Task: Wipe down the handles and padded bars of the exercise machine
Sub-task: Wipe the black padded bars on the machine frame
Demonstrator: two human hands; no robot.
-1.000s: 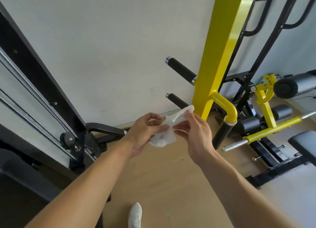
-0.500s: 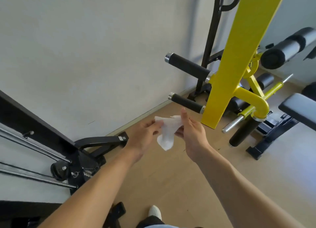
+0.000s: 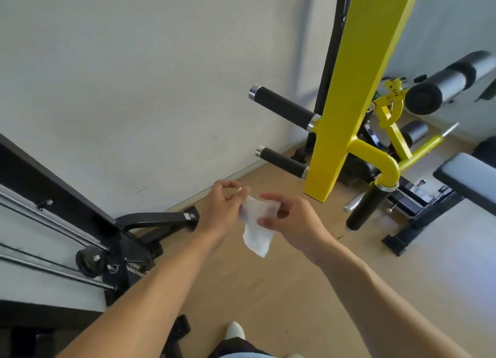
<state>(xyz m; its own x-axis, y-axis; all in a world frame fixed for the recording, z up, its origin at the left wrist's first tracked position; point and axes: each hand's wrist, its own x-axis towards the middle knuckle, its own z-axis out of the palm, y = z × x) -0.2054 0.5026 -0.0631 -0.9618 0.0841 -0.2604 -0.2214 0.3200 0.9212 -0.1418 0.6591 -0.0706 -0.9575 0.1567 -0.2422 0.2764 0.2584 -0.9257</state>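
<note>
A pale wall meets a light wooden floor (image 3: pixel 268 290) in a small gym corner, and the yellow upright (image 3: pixel 346 94) of the exercise machine hangs down into the upper right of the view. The person holds a white wipe (image 3: pixel 257 229) in the air just below and to the left of that upright's lower end, touching no part of the machine. The left hand (image 3: pixel 222 210) pinches the wipe's upper corner between thumb and fingertips, the other fingers loosely curled. The right hand (image 3: pixel 290 218) is half open, thumb and forefinger closed on the wipe's right edge, so the sheet is held between the two hands with its lower end hanging free.

Out from the upright's left face jut two black foam grips, an upper handle (image 3: pixel 281 107) and a lower handle (image 3: pixel 281 163), both near the wipe but clear of it. To the upright's right a yellow elbow carries a downward black grip (image 3: pixel 363 207), and beyond it sit the padded rollers (image 3: pixel 442 86) and a bench pad (image 3: pixel 472 180).

Judging from this, the wiping proper is not under way: the wipe appears to be getting spread or refolded. Whether any grip has been cleaned cannot be told; the handles and padded bars all look left to do.
</note>
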